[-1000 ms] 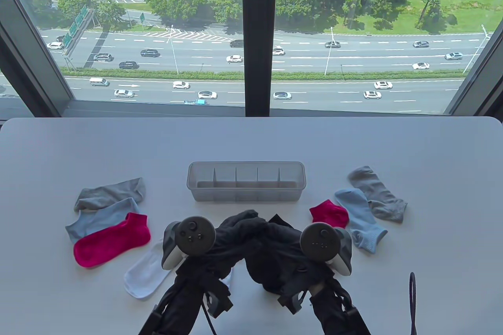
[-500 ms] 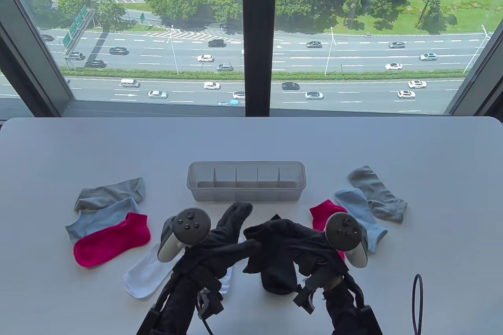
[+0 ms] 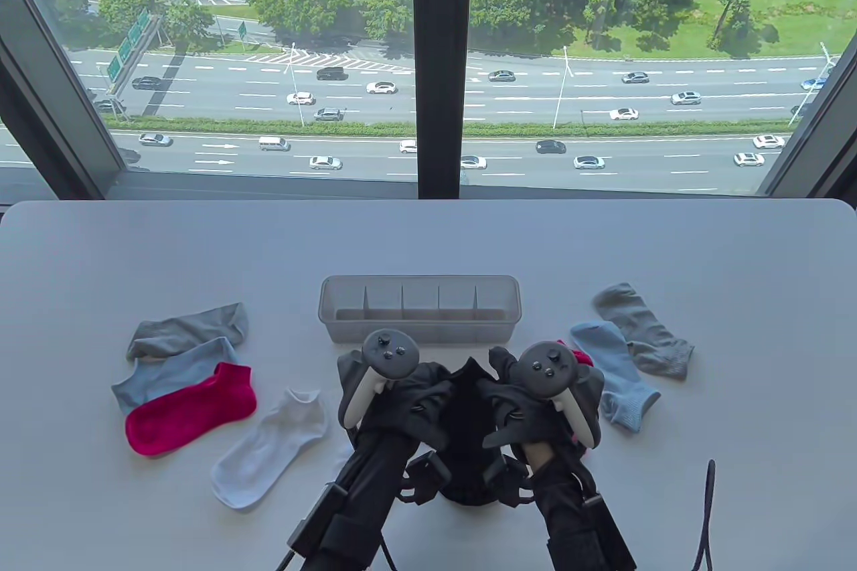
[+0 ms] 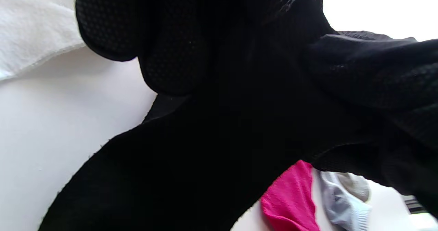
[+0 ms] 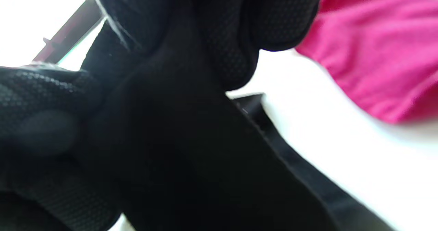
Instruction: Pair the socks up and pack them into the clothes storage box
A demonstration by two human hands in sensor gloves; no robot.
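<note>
Gloved fingers (image 5: 236, 36) on black sock (image 5: 191, 162), pink sock (image 5: 376, 56) beside.

No text, label, brand or number can be read in any view. Green road signs (image 3: 127, 45) are seen through the window (image 3: 221, 62), but their writing is too small.

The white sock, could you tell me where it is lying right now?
In the table view the white sock lies flat on the table's near left part, between the pink sock and the left hand.
</note>
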